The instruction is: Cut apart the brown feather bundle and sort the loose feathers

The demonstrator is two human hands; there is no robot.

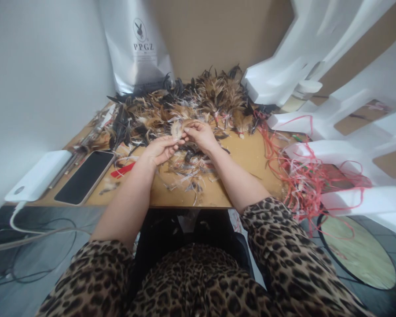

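So one tan feather tuft [176, 129] is sitting right between two hands, with the left hand [161, 150] and right hand [200, 137] both pinching it in their fingertips. Just past it, one big feather heap [152, 112], way too many to count, is covering the table [247, 160]'s back, while one phone [85, 177] is lying off left and red string [303, 185] is tangling up right.

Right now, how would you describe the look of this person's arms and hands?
The left sleeve and right sleeve share a leopard print, tan-brown with black spots, and end near the elbows. The forearms are bare, with no watch or bracelet showing. The left hand and right hand are bare, without gloves.
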